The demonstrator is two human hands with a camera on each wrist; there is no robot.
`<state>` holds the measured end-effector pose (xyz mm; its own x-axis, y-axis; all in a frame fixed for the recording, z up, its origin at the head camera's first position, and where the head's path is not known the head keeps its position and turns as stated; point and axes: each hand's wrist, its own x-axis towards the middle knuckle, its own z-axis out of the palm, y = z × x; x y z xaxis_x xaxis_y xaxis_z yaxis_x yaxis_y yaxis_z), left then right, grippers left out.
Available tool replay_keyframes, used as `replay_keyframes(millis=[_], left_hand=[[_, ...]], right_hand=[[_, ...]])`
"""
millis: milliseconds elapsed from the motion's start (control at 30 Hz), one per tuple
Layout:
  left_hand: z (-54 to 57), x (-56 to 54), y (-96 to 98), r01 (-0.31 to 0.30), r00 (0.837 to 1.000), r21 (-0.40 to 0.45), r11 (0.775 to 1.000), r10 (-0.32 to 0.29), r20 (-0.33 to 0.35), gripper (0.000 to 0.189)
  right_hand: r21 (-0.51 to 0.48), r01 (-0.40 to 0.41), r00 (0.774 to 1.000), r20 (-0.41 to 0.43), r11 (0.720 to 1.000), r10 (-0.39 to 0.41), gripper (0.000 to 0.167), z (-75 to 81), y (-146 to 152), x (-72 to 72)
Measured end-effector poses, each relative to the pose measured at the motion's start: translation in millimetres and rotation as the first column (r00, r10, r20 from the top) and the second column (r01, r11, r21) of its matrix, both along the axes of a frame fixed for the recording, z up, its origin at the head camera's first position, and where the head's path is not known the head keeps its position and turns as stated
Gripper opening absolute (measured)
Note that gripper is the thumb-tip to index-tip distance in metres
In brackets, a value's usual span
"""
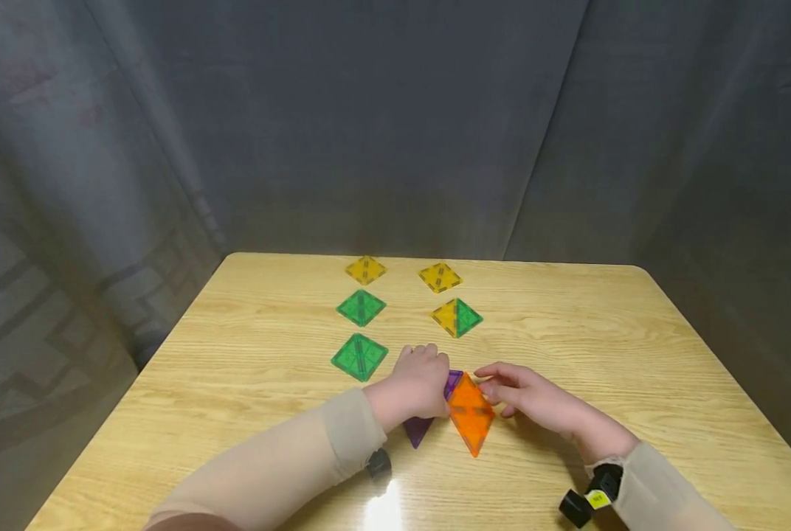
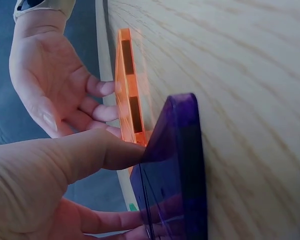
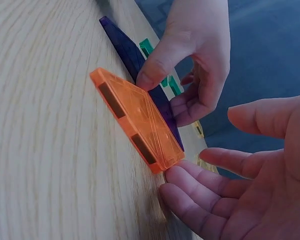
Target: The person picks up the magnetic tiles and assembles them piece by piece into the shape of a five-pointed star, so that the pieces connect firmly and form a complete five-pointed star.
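Note:
My left hand (image 1: 419, 383) lies over a dark purple diamond of magnetic tiles (image 1: 418, 431), hiding its middle. Its thumb bends onto the purple edge beside the orange piece, and the other fingers hold the far side, as the right wrist view shows. Right next to it, an orange diamond made of two triangular magnetic tiles (image 1: 472, 419) points toward me. My right hand (image 1: 535, 398) is at the orange diamond's right side, fingers loosely extended. In the right wrist view its fingertips (image 3: 176, 175) meet the corner of the orange tiles (image 3: 135, 112), with the thumb standing away.
Two green diamonds (image 1: 361, 307) (image 1: 360, 358) lie left on the wooden table (image 1: 269, 332). Farther back are two yellow diamonds (image 1: 365, 270) (image 1: 440, 277). A half yellow, half green diamond (image 1: 457, 317) sits beyond my hands. Grey curtains (image 1: 382, 133) hang behind the table.

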<state>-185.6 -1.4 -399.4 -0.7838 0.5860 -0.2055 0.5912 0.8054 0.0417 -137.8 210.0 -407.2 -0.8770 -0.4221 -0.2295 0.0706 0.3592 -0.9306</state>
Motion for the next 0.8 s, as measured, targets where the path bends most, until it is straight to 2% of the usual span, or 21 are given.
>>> replay_keyframes(millis=[333, 600, 800], left_hand=[[-1.6, 1.4, -6.6, 0.060, 0.997, 0.058, 0.997, -0.056, -0.060, 0.060], [1.0, 5.0, -10.1, 0.099, 0.990, 0.068, 0.993, -0.091, -0.110, 0.060], [1.7, 8.7, -11.4, 0.145, 0.977, 0.129, 0.981, -0.121, -0.177, 0.055]], right_hand=[[-0.052, 0.039, 0.999, 0.018, 0.998, -0.038, 0.045, -2.8, -1.8, -5.9], [-0.106, 0.082, 0.995, 0.059, 0.991, -0.076, 0.044, -9.7, -2.5, -10.2], [-0.173, 0.112, 0.990, 0.108, 0.978, -0.094, 0.042, -13.5, -2.2, -12.4]])
